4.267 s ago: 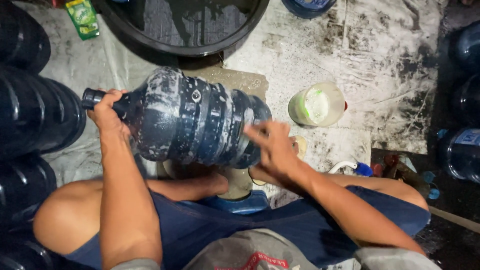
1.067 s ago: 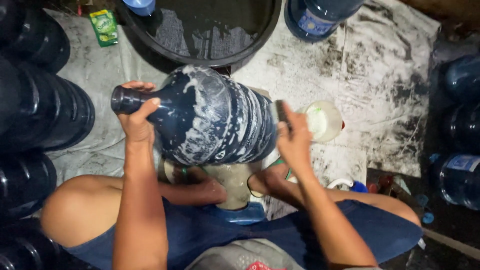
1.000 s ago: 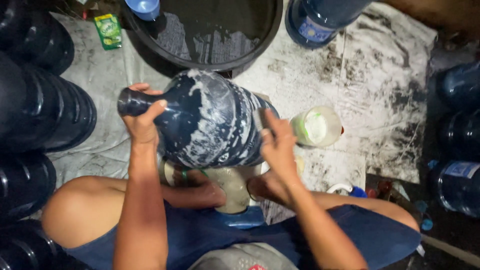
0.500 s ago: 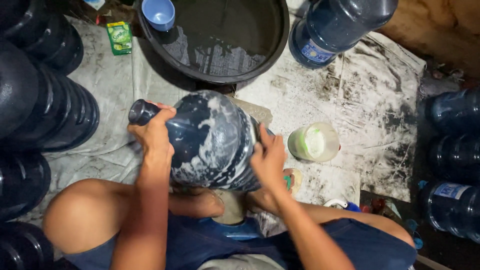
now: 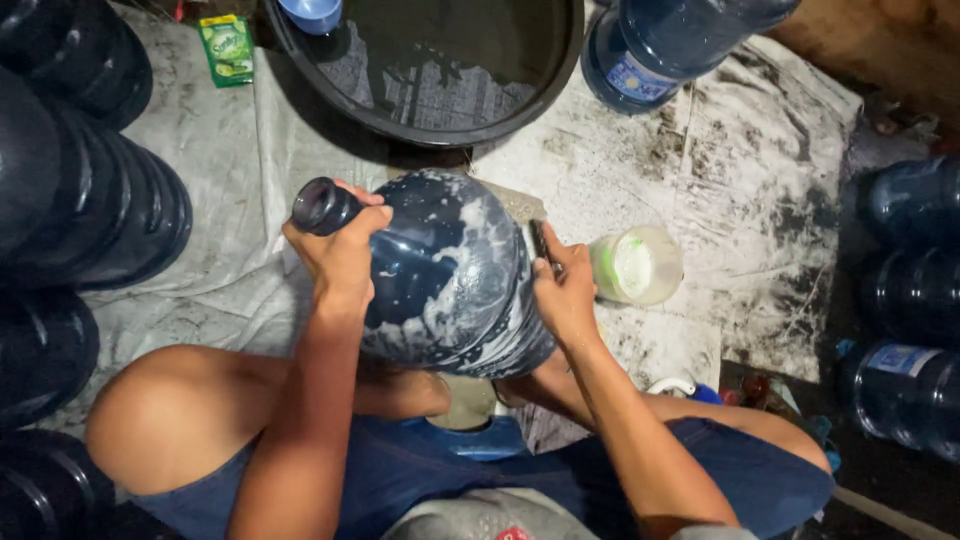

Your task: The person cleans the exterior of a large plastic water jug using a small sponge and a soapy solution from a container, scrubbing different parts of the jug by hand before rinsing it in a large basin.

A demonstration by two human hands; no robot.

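Both hands clasp the soapy blue jug [image 5: 450, 275] — left hand [image 5: 340, 255] at neck.

A soapy blue water jug [image 5: 450, 280] lies tilted over the person's lap. The left hand [image 5: 340, 255] grips its neck; the right hand [image 5: 562, 290] presses a dark scrubber [image 5: 542, 243] against its base, beside a white tub [image 5: 635, 265].

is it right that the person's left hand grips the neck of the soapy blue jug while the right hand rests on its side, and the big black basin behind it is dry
Not quite. In the head view the black basin holds water, so it is not dry. The rest stands: the left hand grips the neck of the soapy blue jug, and the right hand rests on its side.
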